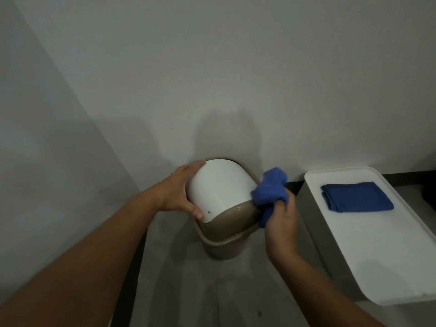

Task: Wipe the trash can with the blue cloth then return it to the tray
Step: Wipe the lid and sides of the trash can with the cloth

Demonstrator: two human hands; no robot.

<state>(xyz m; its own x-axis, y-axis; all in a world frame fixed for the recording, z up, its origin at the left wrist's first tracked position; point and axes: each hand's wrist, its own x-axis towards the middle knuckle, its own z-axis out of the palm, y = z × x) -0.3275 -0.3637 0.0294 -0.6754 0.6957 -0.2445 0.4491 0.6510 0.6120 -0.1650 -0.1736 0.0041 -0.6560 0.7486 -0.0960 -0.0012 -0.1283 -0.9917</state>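
A small trash can (223, 234) with a beige body and a white swing lid (219, 187) stands on the grey floor against the wall. My left hand (178, 191) grips the lid's left side, thumb on its front. My right hand (282, 223) clutches a bunched blue cloth (271, 192) pressed against the can's right side, where lid meets beige top. A white tray (368, 251) lies to the right on a grey box, with a second, folded blue cloth (355, 197) on its far part.
White walls meet in a corner on the left, close behind the can. A dark baseboard runs along the left wall and behind the tray. Grey floor stretches toward me in front of the can.
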